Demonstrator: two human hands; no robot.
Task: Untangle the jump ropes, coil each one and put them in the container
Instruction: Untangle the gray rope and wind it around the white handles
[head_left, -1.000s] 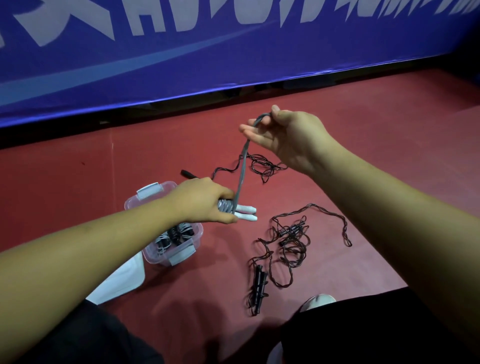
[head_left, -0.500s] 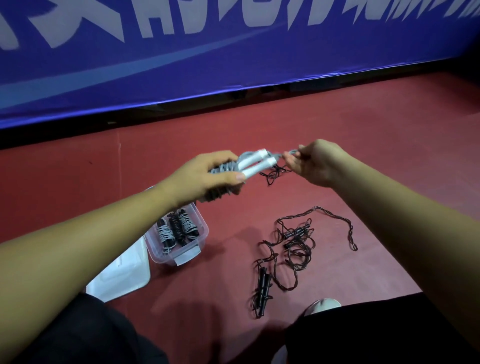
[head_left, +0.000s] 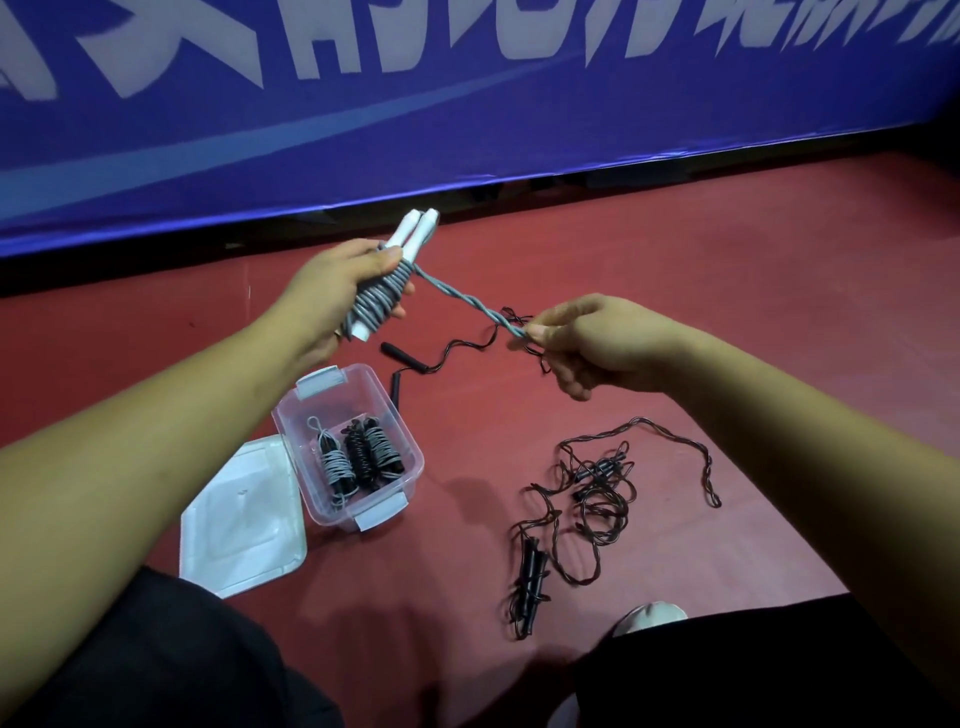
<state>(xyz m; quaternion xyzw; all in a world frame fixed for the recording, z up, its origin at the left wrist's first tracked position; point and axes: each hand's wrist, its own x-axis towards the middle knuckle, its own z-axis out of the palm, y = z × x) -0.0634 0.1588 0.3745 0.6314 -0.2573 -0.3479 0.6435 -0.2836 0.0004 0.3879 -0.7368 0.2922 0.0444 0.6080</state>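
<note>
My left hand (head_left: 332, 291) grips a grey jump rope (head_left: 382, 296) wound around its two white handles, held upright above the floor. A twisted grey tail of that rope (head_left: 467, 304) runs down to the right, where my right hand (head_left: 587, 343) pinches its end. A clear plastic container (head_left: 400, 415) stands on the red floor below my left hand, with three coiled ropes (head_left: 358, 457) inside. A tangled black jump rope (head_left: 597, 499) lies loose on the floor at the right. Another black rope (head_left: 447, 353) with black handles lies behind the container.
The container's clear lid (head_left: 244, 525) lies flat on the floor to its left. A blue banner wall (head_left: 467, 104) runs across the back. My dark-clothed knees (head_left: 727, 670) and a white shoe tip (head_left: 649, 616) are at the bottom edge.
My left hand has turned the wound bundle upright and lifted it. My right hand has drawn away to the right, pulling the twisted grey tail out taut.
</note>
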